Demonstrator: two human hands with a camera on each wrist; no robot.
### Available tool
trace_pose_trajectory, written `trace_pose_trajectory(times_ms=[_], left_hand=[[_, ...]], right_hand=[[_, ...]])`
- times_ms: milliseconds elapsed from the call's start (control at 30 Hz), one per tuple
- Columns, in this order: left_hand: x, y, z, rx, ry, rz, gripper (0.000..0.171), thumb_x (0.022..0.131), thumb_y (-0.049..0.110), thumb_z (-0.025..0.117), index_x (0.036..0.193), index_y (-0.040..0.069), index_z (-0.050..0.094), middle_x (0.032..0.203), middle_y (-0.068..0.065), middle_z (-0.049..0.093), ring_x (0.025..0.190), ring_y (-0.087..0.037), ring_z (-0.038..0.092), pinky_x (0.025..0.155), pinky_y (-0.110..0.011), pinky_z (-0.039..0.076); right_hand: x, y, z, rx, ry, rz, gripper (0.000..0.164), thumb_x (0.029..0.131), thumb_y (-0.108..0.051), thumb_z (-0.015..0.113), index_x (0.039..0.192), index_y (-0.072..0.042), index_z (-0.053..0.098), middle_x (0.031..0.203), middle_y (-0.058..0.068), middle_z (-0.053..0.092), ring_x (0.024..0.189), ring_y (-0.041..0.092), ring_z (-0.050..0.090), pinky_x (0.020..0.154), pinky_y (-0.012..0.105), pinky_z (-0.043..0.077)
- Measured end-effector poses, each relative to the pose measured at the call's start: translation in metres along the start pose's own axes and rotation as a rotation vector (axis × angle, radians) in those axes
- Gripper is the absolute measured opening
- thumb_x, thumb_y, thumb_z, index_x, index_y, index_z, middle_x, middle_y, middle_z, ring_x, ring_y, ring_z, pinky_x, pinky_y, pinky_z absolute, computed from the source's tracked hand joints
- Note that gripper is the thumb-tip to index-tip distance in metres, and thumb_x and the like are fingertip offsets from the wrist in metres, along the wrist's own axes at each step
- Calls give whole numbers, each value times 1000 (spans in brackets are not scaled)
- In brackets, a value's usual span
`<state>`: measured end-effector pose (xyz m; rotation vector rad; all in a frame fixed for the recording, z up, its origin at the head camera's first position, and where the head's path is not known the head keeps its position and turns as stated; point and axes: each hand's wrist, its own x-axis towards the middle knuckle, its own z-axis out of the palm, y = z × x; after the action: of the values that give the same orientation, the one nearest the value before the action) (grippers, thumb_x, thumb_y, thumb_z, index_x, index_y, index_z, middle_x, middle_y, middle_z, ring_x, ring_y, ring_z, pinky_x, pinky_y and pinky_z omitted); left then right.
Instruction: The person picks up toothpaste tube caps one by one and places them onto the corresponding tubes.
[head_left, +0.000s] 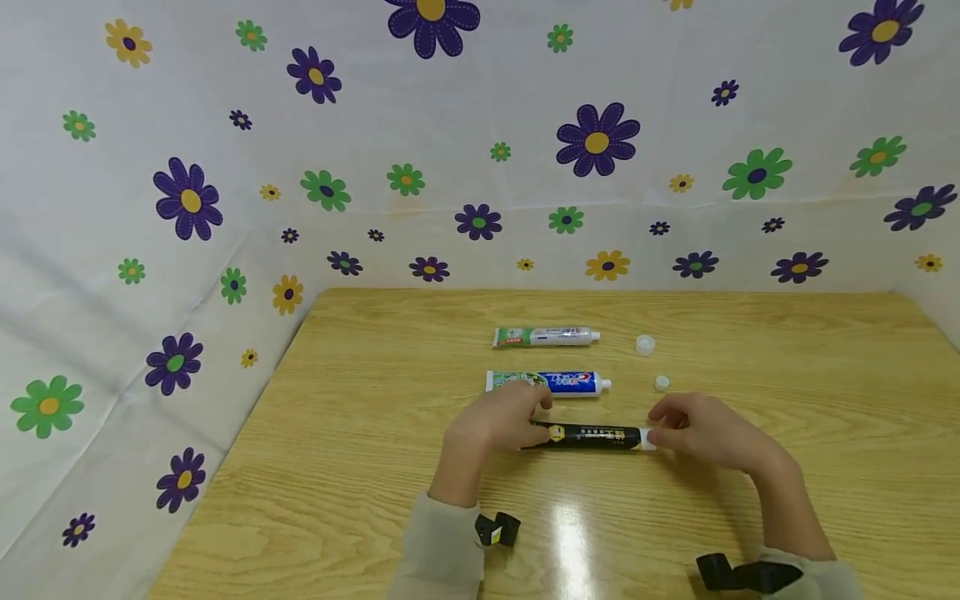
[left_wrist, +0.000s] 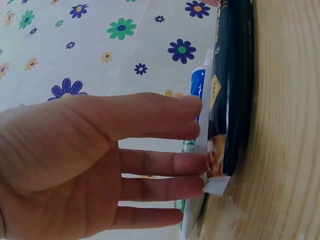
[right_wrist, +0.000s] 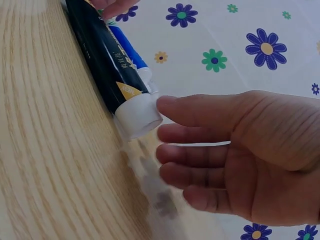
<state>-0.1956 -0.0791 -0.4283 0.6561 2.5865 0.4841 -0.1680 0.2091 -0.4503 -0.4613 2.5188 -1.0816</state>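
Observation:
A black toothpaste tube (head_left: 600, 437) with a white cap (right_wrist: 137, 117) lies flat on the table, cap end to the right. At its tail is the left hand (head_left: 498, 421), thumb and fingertips right by the tube's edge. In the left wrist view that hand's fingers (left_wrist: 165, 189) are nearly straight beside the tube. The right hand (head_left: 720, 433) is at the cap end, its thumb tip at the cap and its other fingers loosely bent. Behind the black tube lies a blue and green toothpaste tube (head_left: 573, 382), partly covered by the left hand.
Farther back lies a green and white toothpaste tube (head_left: 558, 337), its nozzle bare. Right of the two rear tubes are a larger white cap (head_left: 645, 344) and a smaller white cap (head_left: 662, 382). The wooden table (head_left: 360, 400) meets a flower-patterned cloth (head_left: 525, 242) behind.

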Motion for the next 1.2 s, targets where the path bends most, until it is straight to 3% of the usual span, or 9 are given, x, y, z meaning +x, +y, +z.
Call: trace_pose_trajectory(times_ms=[133,200,433,667,833,1200], left_hand=[[0,-5,-2,-28,59,6,32,98,22,64,127,8,62,111,-7,68,87,-15,63,84,-33,53],[0,-7,-4,-22,105,13,31,99,23,62,127,10,62,114,-5,67,92,-14,62,83,-33,53],[2,-13,-10,-19,236,14,33,101,22,59,132,10,59,117,-7,63,102,-19,61,84,-36,53],[6,-16,-10,13,306,30,39,99,21,63,136,12,56,140,-12,50,129,-28,49,101,-42,48],[9,-19,-11,32,326,35,47,96,22,67,140,13,52,143,-13,46,133,-32,41,109,-47,40],[17,-24,-8,44,275,-2,58,93,20,71,146,14,47,154,-14,37,143,-34,31,116,-52,30]], right_hand=[[2,-2,1,19,130,-12,25,93,-17,70,107,3,64,87,4,60,79,18,52,64,26,47],[3,-2,0,20,204,-6,22,93,-16,70,105,1,65,89,6,61,79,19,54,64,26,48],[4,2,-3,6,390,42,27,95,-19,67,111,3,65,117,22,56,91,29,57,65,32,49],[10,9,-8,36,415,102,50,94,-19,69,132,8,51,126,29,52,102,40,57,73,38,53],[15,11,-11,25,403,121,59,91,-19,71,136,11,46,129,32,48,105,45,56,79,46,55],[18,16,-15,38,354,137,58,92,-22,71,135,9,49,130,34,49,107,47,54,83,51,53]])
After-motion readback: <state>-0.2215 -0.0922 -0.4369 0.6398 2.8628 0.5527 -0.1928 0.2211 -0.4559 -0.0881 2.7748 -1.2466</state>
